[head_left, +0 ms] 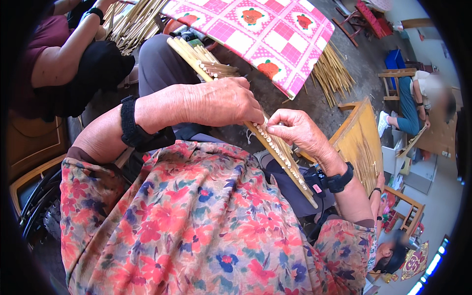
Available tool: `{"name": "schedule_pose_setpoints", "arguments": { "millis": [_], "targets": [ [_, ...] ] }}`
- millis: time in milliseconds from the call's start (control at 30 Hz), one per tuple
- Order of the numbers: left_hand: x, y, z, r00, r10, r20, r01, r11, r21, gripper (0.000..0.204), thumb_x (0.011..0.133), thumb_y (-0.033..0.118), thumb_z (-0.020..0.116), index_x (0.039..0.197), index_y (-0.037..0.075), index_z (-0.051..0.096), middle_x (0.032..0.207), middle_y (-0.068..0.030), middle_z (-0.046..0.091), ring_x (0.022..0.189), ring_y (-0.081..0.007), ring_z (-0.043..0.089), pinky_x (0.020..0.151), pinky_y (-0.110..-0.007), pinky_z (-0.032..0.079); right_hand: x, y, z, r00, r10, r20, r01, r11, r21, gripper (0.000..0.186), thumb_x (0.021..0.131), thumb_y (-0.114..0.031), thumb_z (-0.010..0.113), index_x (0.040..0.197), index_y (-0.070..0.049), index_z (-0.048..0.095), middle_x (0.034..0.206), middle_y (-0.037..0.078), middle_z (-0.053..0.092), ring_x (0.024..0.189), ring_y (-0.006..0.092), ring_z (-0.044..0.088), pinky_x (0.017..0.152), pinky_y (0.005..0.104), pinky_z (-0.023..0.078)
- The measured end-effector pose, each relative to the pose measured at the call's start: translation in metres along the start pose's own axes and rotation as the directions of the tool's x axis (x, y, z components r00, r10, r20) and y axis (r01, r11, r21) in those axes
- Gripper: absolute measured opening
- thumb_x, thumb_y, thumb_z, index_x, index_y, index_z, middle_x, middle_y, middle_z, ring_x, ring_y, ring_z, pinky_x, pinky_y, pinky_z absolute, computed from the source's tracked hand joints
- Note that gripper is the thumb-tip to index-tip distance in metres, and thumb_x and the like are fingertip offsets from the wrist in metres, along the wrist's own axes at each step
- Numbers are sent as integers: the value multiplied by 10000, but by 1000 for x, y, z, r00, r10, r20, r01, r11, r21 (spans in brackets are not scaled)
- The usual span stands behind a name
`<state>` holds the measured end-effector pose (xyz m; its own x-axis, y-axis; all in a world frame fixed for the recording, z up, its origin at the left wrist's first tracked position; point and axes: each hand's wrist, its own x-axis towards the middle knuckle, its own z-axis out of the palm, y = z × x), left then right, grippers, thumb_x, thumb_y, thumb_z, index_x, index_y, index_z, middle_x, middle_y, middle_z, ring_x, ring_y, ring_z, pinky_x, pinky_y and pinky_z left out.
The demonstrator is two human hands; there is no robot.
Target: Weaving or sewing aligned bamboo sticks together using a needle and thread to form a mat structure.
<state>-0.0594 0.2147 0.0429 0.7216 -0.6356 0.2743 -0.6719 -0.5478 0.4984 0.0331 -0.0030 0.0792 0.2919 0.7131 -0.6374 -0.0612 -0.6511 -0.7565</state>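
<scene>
A long pale rod (286,163) runs slantwise across my lap, with a row of small round cut stick ends packed along it. More thin sticks (212,65) fan out behind its upper left part. My left hand (221,101) lies over the middle of the rod, palm down, with its fingers closed around it. Just right of it, my right hand (301,130) has thumb and forefinger pinched together at the row of ends. Whatever is between those fingertips is too small to make out. Dark straps circle both my wrists.
A table with a pink checked rose-patterned cloth (290,44) stands ahead. Stick bundles lie beyond it at left (132,24) and right (332,73). A yellow wooden seat (361,142) is close on my right. Co-workers sit at left and far right.
</scene>
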Motion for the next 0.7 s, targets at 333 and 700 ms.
{"name": "schedule_pose_setpoints", "arguments": {
  "millis": [333, 700],
  "targets": [
    [2, -5, -2, 998, 60, 3, -60, 998, -14, 216, 807, 164, 570, 1005, 88, 609, 895, -41, 628, 878, -228, 603, 812, -368, 416, -6, -22, -49, 569, -774, -278, 27, 355, -935, 110, 838, -146, 616, 864, -47, 576, 788, 112, 585, 725, 287, 587, 626, 337, 476],
    [22, 2, -1, 998, 36, -60, -25, 985, 172, 241, 761, 133, 637, 988, 69, 589, 913, -53, 623, 932, -226, 593, 901, -399, 381, 5, -9, -56, 750, -185, -636, 481, 812, 331, 168, 952, -134, 490, 1029, 15, 497, 923, 163, 620, 855, 258, 652, 725, 358, 561]
  ]
}}
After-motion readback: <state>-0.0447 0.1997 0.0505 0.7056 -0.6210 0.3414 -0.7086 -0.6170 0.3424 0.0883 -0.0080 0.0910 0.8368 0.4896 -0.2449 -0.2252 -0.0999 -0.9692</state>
